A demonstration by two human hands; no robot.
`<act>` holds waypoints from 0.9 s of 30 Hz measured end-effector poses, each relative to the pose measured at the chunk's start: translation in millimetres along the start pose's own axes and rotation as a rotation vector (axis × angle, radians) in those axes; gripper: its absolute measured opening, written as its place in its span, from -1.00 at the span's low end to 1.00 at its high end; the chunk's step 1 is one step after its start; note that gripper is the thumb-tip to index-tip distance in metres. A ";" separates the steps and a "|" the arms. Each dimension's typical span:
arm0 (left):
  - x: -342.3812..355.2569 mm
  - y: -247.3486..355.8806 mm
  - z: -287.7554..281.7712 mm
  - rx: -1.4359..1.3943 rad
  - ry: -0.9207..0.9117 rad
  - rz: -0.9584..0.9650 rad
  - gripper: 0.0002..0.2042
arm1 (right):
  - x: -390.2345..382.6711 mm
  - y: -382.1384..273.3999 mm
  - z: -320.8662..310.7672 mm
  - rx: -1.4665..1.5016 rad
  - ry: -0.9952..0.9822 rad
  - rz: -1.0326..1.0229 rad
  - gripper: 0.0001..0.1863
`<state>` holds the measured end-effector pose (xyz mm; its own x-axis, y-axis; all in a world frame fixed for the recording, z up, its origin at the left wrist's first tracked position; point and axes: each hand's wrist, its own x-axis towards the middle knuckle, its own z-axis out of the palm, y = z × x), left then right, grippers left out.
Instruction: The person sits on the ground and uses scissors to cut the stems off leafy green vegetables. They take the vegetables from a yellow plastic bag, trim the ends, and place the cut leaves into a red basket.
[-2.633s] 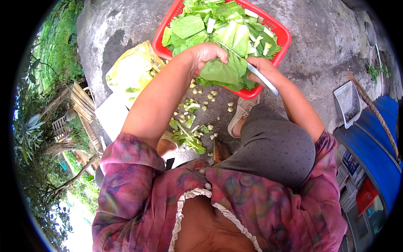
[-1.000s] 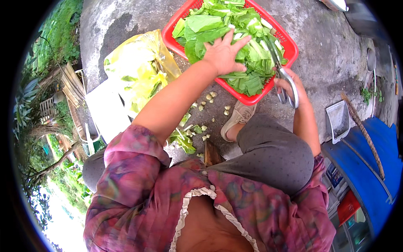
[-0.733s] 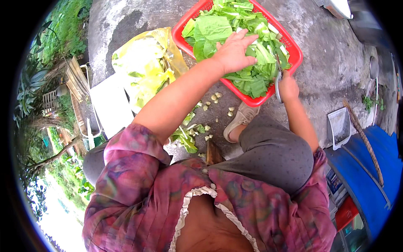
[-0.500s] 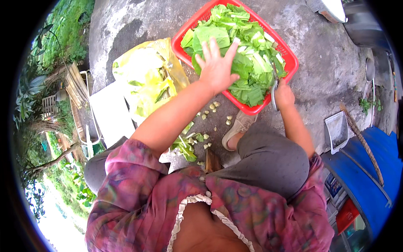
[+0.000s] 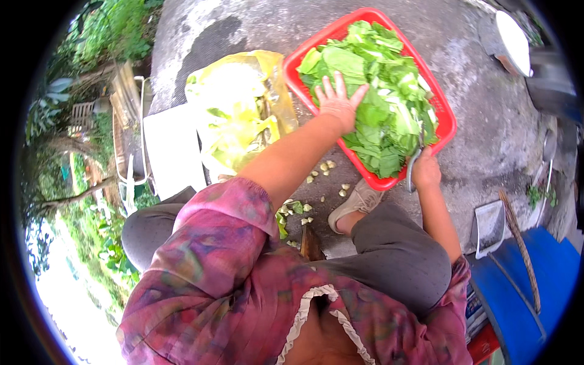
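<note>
A red plastic basket (image 5: 449,115) on the ground is heaped with cut leafy greens (image 5: 389,103). My left hand (image 5: 339,109) lies over the near left side of the heap, fingers spread against the leaves. At the basket's near right edge, my right hand (image 5: 427,171) is closed around scissors (image 5: 411,173). Their curved grey handle shows beside the hand, and a dark blade points away into the greens. Part of the grip is hidden by my fingers.
Left of the basket lies a yellow plastic bag (image 5: 283,97) with leaves, next to a white board (image 5: 173,149). Pale stem ends (image 5: 328,165) are scattered near my shoe (image 5: 356,204). To the right are a white dustpan (image 5: 490,225), a stick (image 5: 520,252) and a blue sheet (image 5: 529,274).
The view has shifted, so the basket and bag sit farther right in the picture. My left hand stays on the greens, its fingers slightly less spread; my right hand still holds the scissors.
</note>
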<state>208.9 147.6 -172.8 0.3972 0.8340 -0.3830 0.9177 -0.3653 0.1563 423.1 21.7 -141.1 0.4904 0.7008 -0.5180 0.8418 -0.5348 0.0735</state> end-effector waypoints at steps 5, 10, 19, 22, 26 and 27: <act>-24.5 0.0 -13.6 -0.032 0.150 0.025 -0.02 | -0.3 -6.9 2.6 -0.026 -0.065 -0.026 -0.40; -65.4 -24.3 -56.6 -0.080 0.109 0.122 -0.09 | -7.8 -11.6 -11.5 0.009 -0.148 0.011 -0.22; -171.3 -211.4 -72.7 0.138 -0.740 -0.119 -0.24 | 0.8 10.7 -58.1 0.127 0.020 -0.293 -0.47; -191.7 -274.0 -57.4 -0.141 -0.761 0.059 -0.39 | -39.4 -63.4 -119.0 0.290 -0.016 -0.522 -0.58; -195.3 -254.3 -71.0 -0.450 -0.742 0.045 -0.57 | -87.8 -164.0 -132.2 0.272 0.280 -1.360 -0.61; -191.1 -251.9 -64.4 -0.489 -0.772 0.009 -0.58 | -100.4 -191.5 -126.5 0.298 0.179 -1.482 -0.60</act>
<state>-97.6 106.9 -80.3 0.4494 0.2592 -0.8549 0.8861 -0.0081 0.4633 241.2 113.4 4.5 -0.6909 0.7092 0.1404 0.5201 0.6225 -0.5848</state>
